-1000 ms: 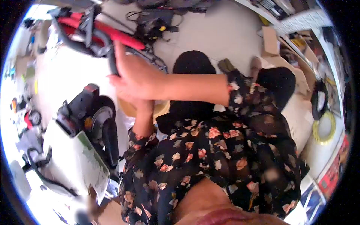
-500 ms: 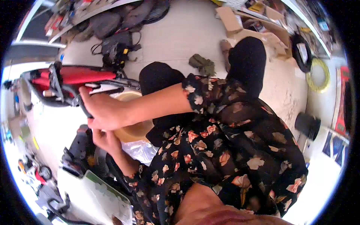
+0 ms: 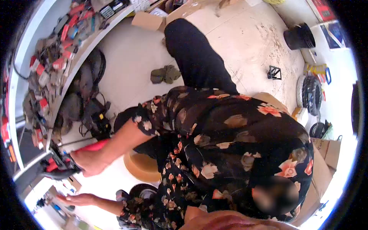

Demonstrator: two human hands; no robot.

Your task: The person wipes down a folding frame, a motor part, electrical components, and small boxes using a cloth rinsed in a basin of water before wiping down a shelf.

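On the far left, a white-edged shelf [image 3: 94,42] is carrying crowded small parts and red boxes, and its lower framing is running close behind the black handlebar [image 3: 59,173] of a red-framed machine. The left hand [image 3: 78,199] is lying open below that bar, palm turned up and fingers stretched out, touching nothing that shows. The right hand [image 3: 88,161] is appearing clamped on the handlebar's near end — its fingertips are curling out of sight — while the red frame section [image 3: 94,146] is passing just behind the wrist. Steadying this bar well is calling for a firm, wrapped hold with a straight wrist, the open palm staying ready underneath to take weight if the frame tips. The bar's dark outer parts are pointing toward the shelf framing, so the tighter side is lying there, and any turn is needing slow, small movement. A black bag [image 3: 100,122] is sitting beyond the right forearm, and a tan basin [image 3: 140,165] is resting between the forearms, its rim almost meeting the dark trouser cloth — an elbow dropping there could be knocking it. Farther right, an olive bundle [image 3: 165,74] is lying on pale floor, which is stretching past the black-clad leg [image 3: 195,53] toward a black bucket [image 3: 299,36] and stacked tyres [image 3: 311,96].
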